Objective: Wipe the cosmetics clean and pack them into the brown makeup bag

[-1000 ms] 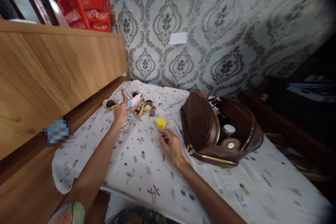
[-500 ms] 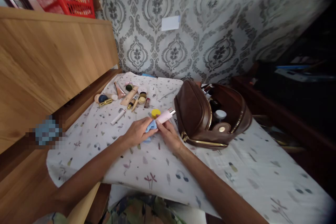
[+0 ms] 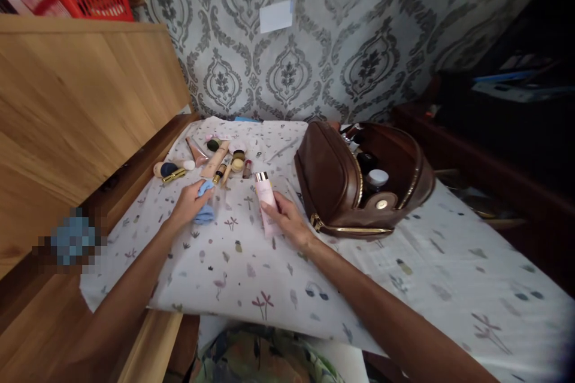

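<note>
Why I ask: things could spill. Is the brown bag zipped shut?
No, the bag gapes open, with a white-lidded jar showing inside.

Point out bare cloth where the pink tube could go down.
Bare sheet lies between the left hand with its blue cloth and the right hand holding the pink tube, wider along the near edge between the forearms, and right of the brown bag. Crowded: the far left corner, where the cosmetics lie packed.

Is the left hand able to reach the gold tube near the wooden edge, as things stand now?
Probably yes: the left hand lies close to the gold tube, only bare sheet between them. But it grips a blue cloth, so it is not empty.
</note>
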`<move>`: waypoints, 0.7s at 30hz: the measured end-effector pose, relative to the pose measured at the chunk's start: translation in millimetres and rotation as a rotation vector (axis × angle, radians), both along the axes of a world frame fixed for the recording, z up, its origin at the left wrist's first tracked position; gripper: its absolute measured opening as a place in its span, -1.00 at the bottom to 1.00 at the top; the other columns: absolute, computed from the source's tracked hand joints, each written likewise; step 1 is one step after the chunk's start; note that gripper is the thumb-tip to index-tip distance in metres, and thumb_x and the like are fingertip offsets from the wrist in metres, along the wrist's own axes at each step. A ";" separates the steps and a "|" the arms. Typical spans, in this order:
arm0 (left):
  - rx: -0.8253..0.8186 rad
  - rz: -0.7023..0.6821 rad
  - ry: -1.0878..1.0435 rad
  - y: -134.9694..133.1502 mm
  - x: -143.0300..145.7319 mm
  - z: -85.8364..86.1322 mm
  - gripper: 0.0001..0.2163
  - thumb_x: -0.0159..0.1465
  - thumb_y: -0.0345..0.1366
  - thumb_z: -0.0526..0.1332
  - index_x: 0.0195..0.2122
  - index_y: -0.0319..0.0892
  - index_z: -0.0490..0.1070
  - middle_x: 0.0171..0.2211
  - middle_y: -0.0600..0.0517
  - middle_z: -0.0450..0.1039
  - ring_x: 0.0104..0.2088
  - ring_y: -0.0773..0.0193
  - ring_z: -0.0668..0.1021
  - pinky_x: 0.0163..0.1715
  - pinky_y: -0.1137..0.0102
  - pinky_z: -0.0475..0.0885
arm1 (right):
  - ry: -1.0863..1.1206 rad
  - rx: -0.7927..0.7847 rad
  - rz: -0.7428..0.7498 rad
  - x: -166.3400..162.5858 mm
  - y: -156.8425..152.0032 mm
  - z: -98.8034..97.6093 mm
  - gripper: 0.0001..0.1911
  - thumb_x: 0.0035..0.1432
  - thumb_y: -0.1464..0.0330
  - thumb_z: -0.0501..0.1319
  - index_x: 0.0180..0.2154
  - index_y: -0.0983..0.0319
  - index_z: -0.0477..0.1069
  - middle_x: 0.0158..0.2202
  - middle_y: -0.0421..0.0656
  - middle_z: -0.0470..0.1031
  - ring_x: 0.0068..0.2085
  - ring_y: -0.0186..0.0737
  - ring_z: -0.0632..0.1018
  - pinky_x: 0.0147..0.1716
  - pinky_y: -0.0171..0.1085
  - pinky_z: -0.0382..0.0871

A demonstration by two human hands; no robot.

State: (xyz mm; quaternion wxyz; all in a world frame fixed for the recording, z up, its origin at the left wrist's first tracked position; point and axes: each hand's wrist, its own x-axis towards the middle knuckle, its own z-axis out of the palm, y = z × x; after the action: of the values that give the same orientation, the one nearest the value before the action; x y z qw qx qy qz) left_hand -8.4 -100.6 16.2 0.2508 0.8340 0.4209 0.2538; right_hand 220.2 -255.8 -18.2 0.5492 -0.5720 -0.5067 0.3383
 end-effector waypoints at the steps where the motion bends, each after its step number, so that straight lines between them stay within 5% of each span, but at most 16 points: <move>1: -0.009 0.000 -0.034 -1.9 3.6 2.6 -0.74 0.30 -0.04 0.11 -0.36 -0.13 0.33 -0.52 0.11 0.41 -0.49 0.27 0.46 -0.41 0.40 0.37 | -0.073 0.003 -0.012 1.2 0.3 0.2 -0.63 0.18 0.01 0.17 -0.28 0.19 0.35 -0.44 -0.24 0.32 -0.38 -0.23 0.37 -0.40 -0.28 0.30; 4: 0.030 -0.078 -0.114 -16.0 25.3 15.3 -0.67 0.36 -0.01 0.06 -0.13 -0.17 0.40 -0.39 0.03 0.50 -0.37 0.21 0.53 -0.29 0.38 0.44 | -0.207 -0.006 -0.036 3.1 0.1 1.7 -0.64 0.19 0.04 0.15 -0.23 0.21 0.41 -0.45 -0.24 0.34 -0.40 -0.23 0.36 -0.38 -0.26 0.28; 7: 0.211 -0.284 -0.136 -31.1 52.4 27.5 -0.62 0.41 -0.06 0.01 0.07 -0.18 0.37 -0.06 -0.11 0.51 -0.02 0.10 0.53 0.03 0.30 0.39 | -0.216 0.015 0.045 3.2 -2.9 5.2 -0.64 0.18 0.11 0.19 -0.14 0.23 0.45 -0.36 -0.20 0.46 -0.34 -0.21 0.43 -0.30 -0.25 0.33; 9: 0.240 -0.460 -0.060 -36.7 66.9 29.2 -0.66 0.44 -0.08 -0.02 -0.03 -0.17 0.42 -0.09 -0.11 0.51 -0.01 0.09 0.52 0.05 0.29 0.37 | -0.172 0.008 0.163 3.0 -5.9 7.4 -0.64 0.15 0.11 0.23 -0.15 0.24 0.47 -0.33 -0.20 0.50 -0.33 -0.21 0.47 -0.30 -0.26 0.36; 11: 0.201 -0.553 0.030 -39.1 76.2 25.0 -0.65 0.45 -0.06 -0.05 -0.24 -0.16 0.41 -0.30 -0.05 0.48 -0.21 0.15 0.54 -0.11 0.31 0.39 | -0.123 -0.052 0.251 2.6 -8.7 8.5 -0.66 0.14 0.11 0.26 -0.20 0.23 0.48 -0.41 -0.23 0.49 -0.42 -0.23 0.47 -0.41 -0.28 0.35; 14: 0.150 -0.501 0.060 -40.7 81.1 14.8 -0.64 0.45 -0.05 -0.08 -0.41 -0.12 0.26 -0.50 0.05 0.32 -0.44 0.24 0.43 -0.30 0.34 0.32 | -0.167 -0.116 0.242 0.6 -11.0 8.2 -0.74 0.17 0.15 0.26 -0.25 0.20 0.48 -0.52 -0.28 0.44 -0.52 -0.25 0.45 -0.53 -0.32 0.29; 21: -0.058 -0.394 0.009 -40.1 74.9 6.4 -0.63 0.42 0.00 -0.04 -0.45 -0.11 0.17 -0.53 0.10 0.23 -0.44 0.26 0.37 -0.35 0.36 0.27 | -0.683 -0.112 0.053 -10.6 -15.6 10.0 -0.77 0.11 0.29 0.36 -0.15 0.14 0.50 -0.32 -0.16 0.62 -0.35 -0.13 0.60 -0.36 -0.28 0.31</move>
State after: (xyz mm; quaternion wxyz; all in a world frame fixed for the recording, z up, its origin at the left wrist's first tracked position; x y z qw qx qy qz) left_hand 66.6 -140.7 22.6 0.3175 0.8938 0.2577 0.1841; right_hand 209.6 -271.3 -8.2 0.3068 -0.6680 -0.6566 0.1688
